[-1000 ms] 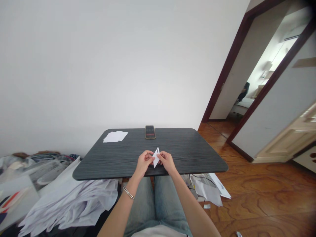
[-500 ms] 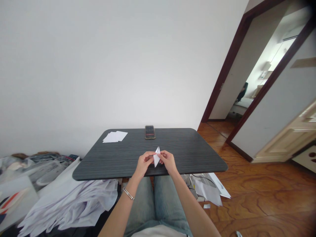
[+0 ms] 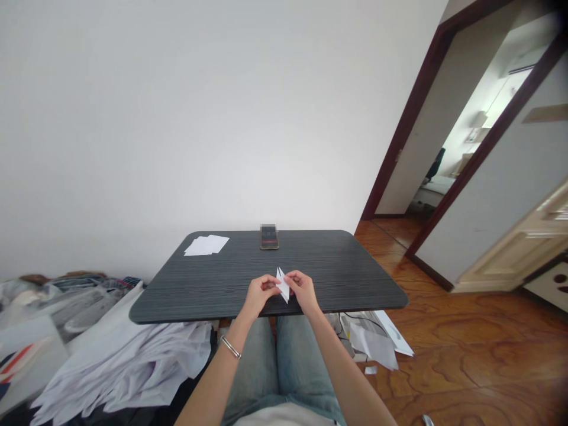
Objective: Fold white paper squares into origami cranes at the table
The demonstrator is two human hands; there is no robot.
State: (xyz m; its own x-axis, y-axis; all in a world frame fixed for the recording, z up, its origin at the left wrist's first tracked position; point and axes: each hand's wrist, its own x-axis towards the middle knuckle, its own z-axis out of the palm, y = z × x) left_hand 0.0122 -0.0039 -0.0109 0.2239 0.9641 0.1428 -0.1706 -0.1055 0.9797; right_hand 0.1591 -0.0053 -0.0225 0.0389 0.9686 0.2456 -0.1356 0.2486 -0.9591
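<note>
Folded white paper [image 3: 283, 284], pointed kite shape, pinched between left hand [image 3: 262, 294] and right hand [image 3: 303, 291], both gripping it over near edge of dark woodgrain table [image 3: 337, 266]. Smartphone [image 3: 269, 237] at 12 o'clock, loose white sheets [image 3: 206, 245] at 10 o'clock.

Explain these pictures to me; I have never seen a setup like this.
There is no machine here. One camera worn on a person's head took these pictures, looking forward and down, so the two bare arms at the bottom are the wearer's own. The left hand, with a bracelet on its wrist, and the right hand together hold a folded piece of white paper over a dark grey, grained table. Toward the far edge of the table lie a few loose sheets of white paper and a phone.
</note>
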